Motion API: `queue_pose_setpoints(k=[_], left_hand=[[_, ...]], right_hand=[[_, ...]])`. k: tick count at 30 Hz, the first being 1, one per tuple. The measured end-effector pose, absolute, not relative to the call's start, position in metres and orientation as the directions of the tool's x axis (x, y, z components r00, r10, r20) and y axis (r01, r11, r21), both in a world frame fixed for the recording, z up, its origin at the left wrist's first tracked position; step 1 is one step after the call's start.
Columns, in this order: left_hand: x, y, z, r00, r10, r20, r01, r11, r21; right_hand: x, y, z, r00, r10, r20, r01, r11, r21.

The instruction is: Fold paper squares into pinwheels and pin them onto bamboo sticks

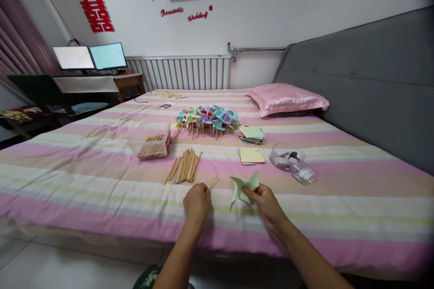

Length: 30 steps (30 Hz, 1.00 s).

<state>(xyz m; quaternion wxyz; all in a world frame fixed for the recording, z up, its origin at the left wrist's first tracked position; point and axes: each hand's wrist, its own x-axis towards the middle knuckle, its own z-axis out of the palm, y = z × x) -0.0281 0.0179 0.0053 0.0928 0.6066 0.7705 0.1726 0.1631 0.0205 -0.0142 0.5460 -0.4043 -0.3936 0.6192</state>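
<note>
- Paper pinwheel (pixel 243 188): pale green, light, easily creased; rests above the striped bed (pixel 101 180), pinched at its hub by the right hand (pixel 266 203).
- Wooden stick (pixel 213 183): thin, stiff; the left hand (pixel 196 202) apparently closes on its near end.

Your left hand (pixel 196 203) is curling over the near end of a thin wooden stick (pixel 213 183), so you are seeing only the far tip poking out toward the loose bundle of sticks (pixel 185 166). Your right hand (pixel 266 203) is covering the middle of the pale green paper pinwheel (pixel 242 188), hiding how its folds are meeting there. Right of the bundle, the clear plastic bag (pixel 291 162) is showing dark small bits too blurred to make out. Beyond the bundle, the pile of finished pinwheels (pixel 208 119) is overlapping too much to count. The bottom edge is cutting off both your forearms.
</note>
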Motion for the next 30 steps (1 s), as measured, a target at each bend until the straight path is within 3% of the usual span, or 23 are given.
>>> queue_pose_setpoints(k=[3, 5, 7, 9, 12, 18, 25, 30], left_hand=[[-0.032, 0.016, 0.005, -0.200, 0.977, 0.075, 0.866, 0.140, 0.480], [-0.033, 0.015, 0.003, -0.138, 0.985, 0.100, 0.766, 0.042, 0.642], [-0.030, 0.013, 0.003, -0.091, 0.990, 0.109, 0.534, -0.043, 0.845], [-0.025, 0.010, 0.005, -0.055, 0.996, 0.077, 0.273, -0.059, 0.960], [-0.015, 0.003, 0.012, 0.028, 0.999, 0.021, 0.108, -0.024, 0.994], [0.001, -0.009, 0.020, 0.188, 0.982, -0.007, -0.034, 0.014, 0.999], [0.012, -0.013, 0.024, 0.243, 0.970, 0.010, -0.061, 0.005, 0.998], [0.015, -0.013, 0.023, 0.256, 0.966, 0.016, -0.057, -0.001, 0.998]], right_hand=[[0.163, 0.020, -0.012, -0.097, 0.992, -0.085, -0.405, -0.117, -0.907], [0.163, 0.019, -0.007, -0.123, 0.988, -0.088, -0.463, -0.136, -0.876], [0.163, 0.017, 0.000, -0.167, 0.983, -0.082, -0.525, -0.158, -0.836], [0.164, 0.014, 0.006, -0.208, 0.976, -0.069, -0.570, -0.178, -0.802], [0.166, 0.012, 0.012, -0.254, 0.966, -0.050, -0.609, -0.200, -0.768], [0.169, 0.013, 0.005, -0.328, 0.944, 0.037, -0.683, -0.210, -0.699], [0.166, 0.010, 0.011, -0.378, 0.909, 0.174, -0.700, -0.158, -0.696], [0.166, 0.008, 0.015, -0.371, 0.919, 0.131, -0.678, -0.172, -0.714]])
